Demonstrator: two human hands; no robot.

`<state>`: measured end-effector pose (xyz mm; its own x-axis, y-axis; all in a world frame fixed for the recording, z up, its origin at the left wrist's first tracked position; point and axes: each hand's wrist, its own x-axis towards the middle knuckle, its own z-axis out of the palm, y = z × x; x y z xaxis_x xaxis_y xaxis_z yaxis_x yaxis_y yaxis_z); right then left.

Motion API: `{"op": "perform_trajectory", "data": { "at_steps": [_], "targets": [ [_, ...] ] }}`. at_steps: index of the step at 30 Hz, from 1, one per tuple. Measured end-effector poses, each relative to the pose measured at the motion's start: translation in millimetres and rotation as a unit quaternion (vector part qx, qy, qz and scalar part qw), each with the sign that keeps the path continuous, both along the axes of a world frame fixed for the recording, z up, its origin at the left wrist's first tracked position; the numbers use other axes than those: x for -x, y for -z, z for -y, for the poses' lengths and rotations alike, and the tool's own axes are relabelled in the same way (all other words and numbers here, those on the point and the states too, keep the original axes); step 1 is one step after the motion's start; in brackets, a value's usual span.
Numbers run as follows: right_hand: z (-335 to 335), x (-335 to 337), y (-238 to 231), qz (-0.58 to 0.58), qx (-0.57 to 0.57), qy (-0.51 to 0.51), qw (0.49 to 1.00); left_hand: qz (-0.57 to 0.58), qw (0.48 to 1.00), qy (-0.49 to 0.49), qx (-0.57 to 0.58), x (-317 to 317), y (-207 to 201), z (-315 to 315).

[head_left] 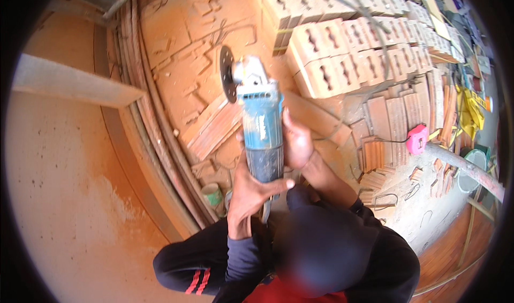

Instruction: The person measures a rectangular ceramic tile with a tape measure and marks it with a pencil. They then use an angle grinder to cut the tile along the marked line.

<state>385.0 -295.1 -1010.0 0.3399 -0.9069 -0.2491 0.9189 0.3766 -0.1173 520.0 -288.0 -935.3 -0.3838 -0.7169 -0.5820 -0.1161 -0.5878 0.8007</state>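
From where I stand, the person is bent over a teal and black angle grinder [261,126], which is held up above the floor [171,27] with its dark cutting disc [228,74] uppermost and on the left of the tool's head. Pale lettering runs along the teal housing, and the pink case [417,139] off to the right has a dark marking too small to make out.

Both hands are closed around the grinder. The left hand [249,193] grips the black rear part from the left, its thumb laid across the lower end; most of its fingers go out of sight behind the tool. The right hand [297,142] is wrapped against the right side of the housing, thumb pointing up along it, and I can't see how its fingertips sit.

Beyond the tool, hollow bricks [342,67] are stacked in rows toward the floor's far right corner. Tile strips [217,126] lie just past the left hand, and long pipes [152,115] run along the floor's left edge. A green and white pot [212,196] stands near those pipes.
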Motion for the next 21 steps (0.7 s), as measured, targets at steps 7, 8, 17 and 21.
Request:
{"op": "perform_trajectory", "data": {
  "at_steps": [7, 8, 17, 21],
  "targets": [
    [-11, 2, -12, -0.064, -0.008, 0.013, 0.998, 0.007, 1.000, 0.006, 0.004, 4, -4, -9],
    [-11, 3, -15, -0.068, -0.010, 0.018, 0.997, -0.003, 1.000, -0.002, -0.002, 5, -9, -8],
    [-1, 1, -28, -0.026, -0.068, 0.017, 0.997, -0.030, 0.999, 0.044, -0.002, 0, -9, -4],
    [3, -4, -19, 0.020, -0.061, -0.012, 0.998, -0.009, 1.000, 0.003, -0.009, -3, -7, -4]
  ]
}}
